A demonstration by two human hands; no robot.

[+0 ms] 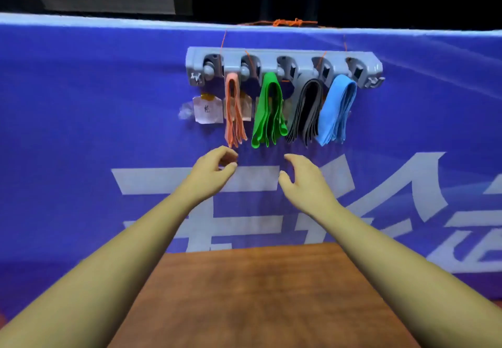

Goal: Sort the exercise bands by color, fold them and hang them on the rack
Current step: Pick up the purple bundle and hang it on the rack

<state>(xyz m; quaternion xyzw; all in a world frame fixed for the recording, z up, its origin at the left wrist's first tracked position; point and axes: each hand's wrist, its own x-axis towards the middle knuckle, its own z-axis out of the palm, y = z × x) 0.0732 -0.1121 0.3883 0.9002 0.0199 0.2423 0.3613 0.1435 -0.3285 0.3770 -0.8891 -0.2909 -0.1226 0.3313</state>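
Wooden table (258, 293) below blue banner (81, 103), paper labels (207, 111) partly behind bands (267, 111)

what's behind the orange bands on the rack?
A pale paper label stuck to the blue banner shows on either side of the orange bands. The bands cover its middle, so any writing on it cannot be read.

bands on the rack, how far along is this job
Done: orange, green, black and blue bands hang folded on the rack, one colour each. In hand: nothing; left hand and right hand are empty. Left: no loose bands show; likely finished.
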